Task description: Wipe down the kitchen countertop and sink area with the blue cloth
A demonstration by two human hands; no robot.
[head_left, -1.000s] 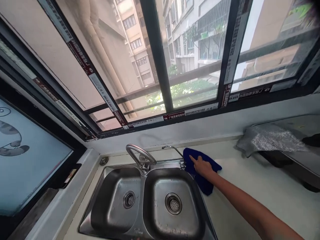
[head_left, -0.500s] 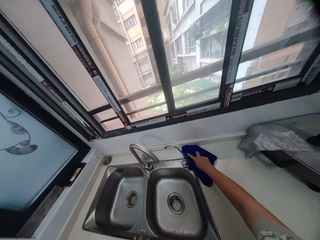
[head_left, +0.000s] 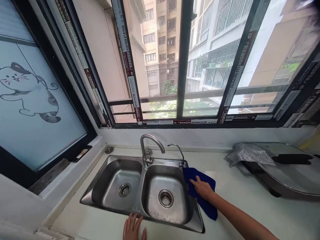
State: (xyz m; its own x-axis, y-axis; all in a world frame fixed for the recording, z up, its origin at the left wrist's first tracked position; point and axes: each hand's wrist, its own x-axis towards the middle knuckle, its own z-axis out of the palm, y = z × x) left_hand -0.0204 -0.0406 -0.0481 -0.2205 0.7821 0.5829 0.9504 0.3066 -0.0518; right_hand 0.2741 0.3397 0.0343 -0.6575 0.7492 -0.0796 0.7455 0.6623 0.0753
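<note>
A dark blue cloth (head_left: 208, 208) lies across the right rim of the double steel sink (head_left: 136, 200) and onto the counter. My right hand (head_left: 203, 188) presses down on it and grips it, with the index finger and thumb stretched out and the other fingers partly hidden. At the sink's front edge, my left hand (head_left: 132, 228) rests on the counter, fingers spread, holding nothing. Behind the basins stand a large curved faucet (head_left: 152, 138) and a thin small tap (head_left: 180, 151); the cloth's upper corner is close to the small tap's base.
On the right of the counter (head_left: 240, 200) sits a pan with a glass lid (head_left: 297, 173), partly covered by silvery bubble wrap (head_left: 252, 154). A round metal cap (head_left: 109, 150) is at the back left corner. The window frame (head_left: 200, 122) runs behind the sink.
My right hand has drawn the blue cloth from behind the small tap toward me along the right rim. My left hand has come further into view. The camera view has tilted and shifted.
</note>
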